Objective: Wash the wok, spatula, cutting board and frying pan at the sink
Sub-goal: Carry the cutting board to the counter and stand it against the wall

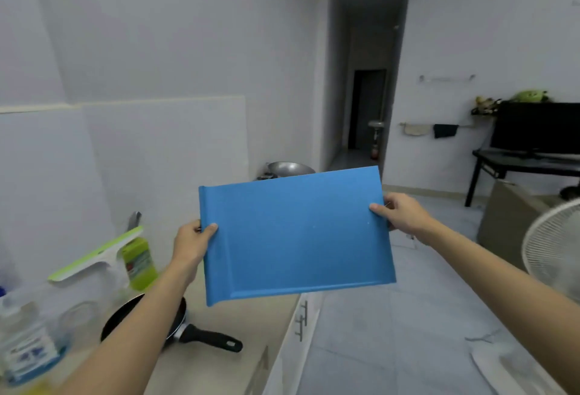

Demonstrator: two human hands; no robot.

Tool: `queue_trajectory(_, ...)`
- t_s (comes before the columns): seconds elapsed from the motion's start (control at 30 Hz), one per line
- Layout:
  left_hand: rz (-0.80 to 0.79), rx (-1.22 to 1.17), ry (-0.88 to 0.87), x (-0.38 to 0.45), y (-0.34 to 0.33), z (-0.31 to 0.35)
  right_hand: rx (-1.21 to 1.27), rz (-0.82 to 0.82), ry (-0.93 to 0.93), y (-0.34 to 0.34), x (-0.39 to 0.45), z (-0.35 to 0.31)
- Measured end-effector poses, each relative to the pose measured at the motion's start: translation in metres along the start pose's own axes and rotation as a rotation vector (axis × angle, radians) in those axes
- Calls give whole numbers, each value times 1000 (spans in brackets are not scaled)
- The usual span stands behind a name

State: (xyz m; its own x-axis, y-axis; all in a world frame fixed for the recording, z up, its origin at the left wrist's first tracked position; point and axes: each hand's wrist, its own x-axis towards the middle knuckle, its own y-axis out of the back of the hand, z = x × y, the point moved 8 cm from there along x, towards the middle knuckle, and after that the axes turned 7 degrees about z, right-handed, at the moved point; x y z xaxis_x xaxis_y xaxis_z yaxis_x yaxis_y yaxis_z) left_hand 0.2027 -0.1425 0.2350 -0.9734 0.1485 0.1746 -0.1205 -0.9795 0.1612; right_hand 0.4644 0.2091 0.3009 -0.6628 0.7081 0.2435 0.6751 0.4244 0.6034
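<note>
Down low on the desk (219, 372) sits the pan (147, 316), handle pointing right, with a bottle (139, 264) and squeegee (97, 256) just behind. Both hands have a grip on the blue board (295, 234), held up in the air: left hand (193, 244) pinching its left edge, right hand (400, 212) its right edge. Wok (290, 168) peeks out behind it.

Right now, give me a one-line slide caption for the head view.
Both hands, left hand and right hand, hold a flat blue plastic cutting board above the counter's black frying pan.
</note>
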Motion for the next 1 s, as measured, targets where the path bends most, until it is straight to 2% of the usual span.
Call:
queue_trajectory(0.3, -294, 93, -59, 86, -203, 12, -2, 175, -200, 46, 102, 127)
queue_trajectory(0.6, -510, 187, -114, 223, -390, -6, -153, 208, -288, 43, 266, 213)
queue_trajectory(0.8, -531, 248, -86, 301, -454, -29, -304, 114, -285, 4, 364, 256)
queue_trajectory(0.9, -513, 287, -61, 325, -459, -49, -303, 82, -275, -30, 411, 270)
queue_trajectory(1.0, -433, 373, 8, 365, -453, -81, -328, -35, -204, -90, 481, 278)
